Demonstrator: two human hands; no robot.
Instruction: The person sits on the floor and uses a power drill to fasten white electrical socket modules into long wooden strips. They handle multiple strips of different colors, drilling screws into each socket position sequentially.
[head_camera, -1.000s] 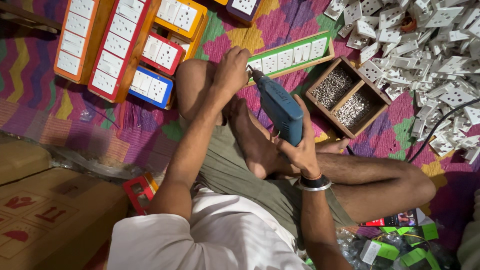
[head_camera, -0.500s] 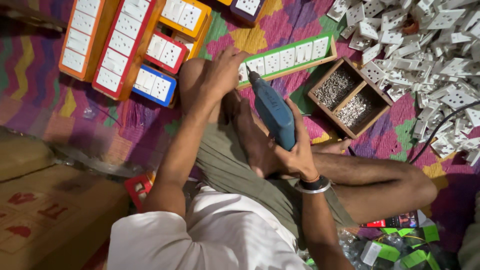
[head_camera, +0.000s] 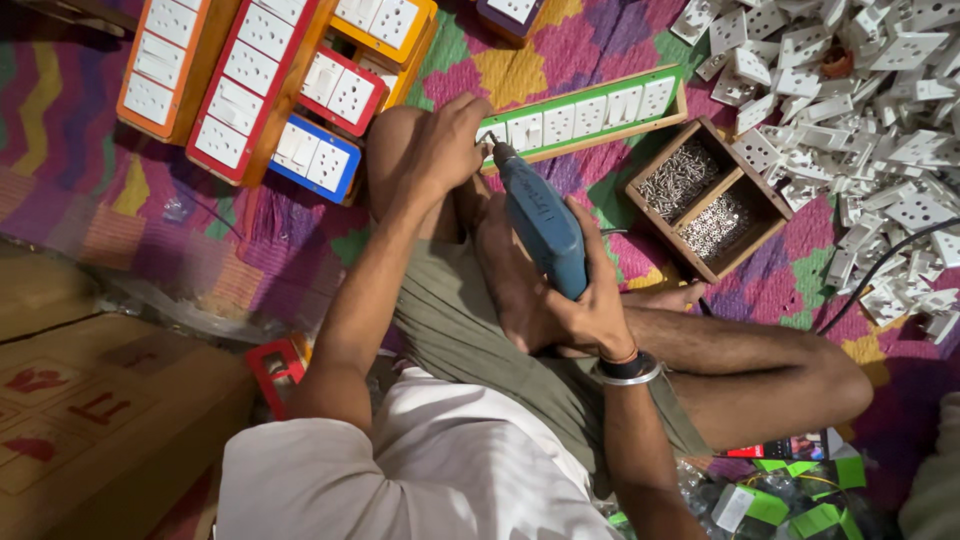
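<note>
The right hand grips the blue drill angled at the green board, whose near end the left hand pins for steadiness.

Your left hand covers the near end of the green-framed switch board, so you cannot tell what its fingers pinch at the drill tip. Your right hand hides the drill's grip. The pile of white sockets runs off the top and right edges. The screws in the wooden tray are too small to tell apart.
</note>
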